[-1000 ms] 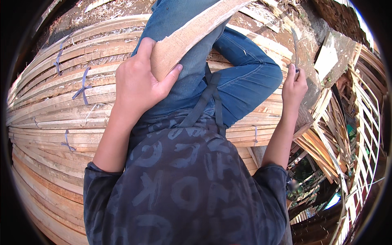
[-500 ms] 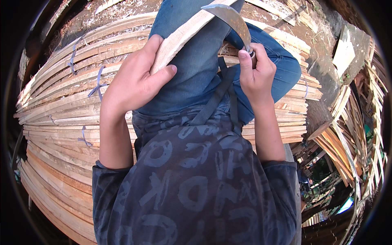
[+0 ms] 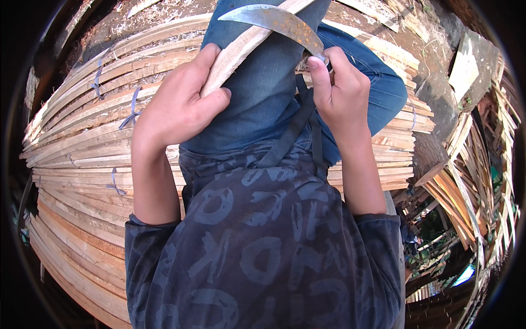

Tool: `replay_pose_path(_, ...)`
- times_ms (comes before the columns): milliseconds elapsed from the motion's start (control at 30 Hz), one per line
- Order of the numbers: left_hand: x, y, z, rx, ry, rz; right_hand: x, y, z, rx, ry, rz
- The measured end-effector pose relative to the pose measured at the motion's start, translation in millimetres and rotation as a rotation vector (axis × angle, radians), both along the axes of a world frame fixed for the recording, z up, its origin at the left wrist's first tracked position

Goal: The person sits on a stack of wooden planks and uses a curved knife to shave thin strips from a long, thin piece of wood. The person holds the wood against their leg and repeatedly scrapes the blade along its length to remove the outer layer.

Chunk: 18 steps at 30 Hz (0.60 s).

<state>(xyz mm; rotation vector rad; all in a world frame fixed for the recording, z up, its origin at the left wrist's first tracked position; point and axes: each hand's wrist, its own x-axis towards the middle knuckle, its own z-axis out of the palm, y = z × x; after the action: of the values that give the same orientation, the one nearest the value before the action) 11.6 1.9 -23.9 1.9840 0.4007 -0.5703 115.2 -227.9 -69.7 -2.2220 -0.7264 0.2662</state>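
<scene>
A curved sickle [image 3: 276, 21] with a rusty, worn blade lies across a pale wooden strip [image 3: 235, 55]. My right hand [image 3: 342, 88] is closed round the sickle's handle, which is mostly hidden by the fingers; the blade's tip points left. My left hand [image 3: 183, 98] grips the near end of the strip, thumb on one side and fingers on the other. The strip slants up and to the right over my jeans-clad leg [image 3: 257, 98], and its far end runs out at the top edge.
Bundles of long wooden strips [image 3: 76, 159], bound with purple ties [image 3: 131, 112], spread under and left of me. Shavings litter the ground [image 3: 129, 27] beyond. At the right stand a log end [image 3: 430, 172], a grey slab [image 3: 474, 66] and leaning thin slats [image 3: 466, 192].
The sickle has swung left and slid nearer along the strip, its blade now lying more across it. My right hand has turned and shifted slightly left; my left hand keeps its grip.
</scene>
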Motion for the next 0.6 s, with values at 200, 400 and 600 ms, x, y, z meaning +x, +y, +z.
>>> replay_pose_path(200, -1.3, -2.6, -2.9, 0.012, -0.062, 0.007, 13.1, -6.9, -3.8, -0.074, -0.15, 0.021)
replay_pose_path(400, 0.1, -0.9, -4.9, -0.02, -0.09, -0.006, 19.1, -9.5, -13.1, -0.084, -0.262, 0.026)
replay_pose_path(600, 0.9, -0.8, -3.5, -0.023, -0.091, -0.004, 23.6, -9.2, -15.9, -0.076, -0.325, 0.032)
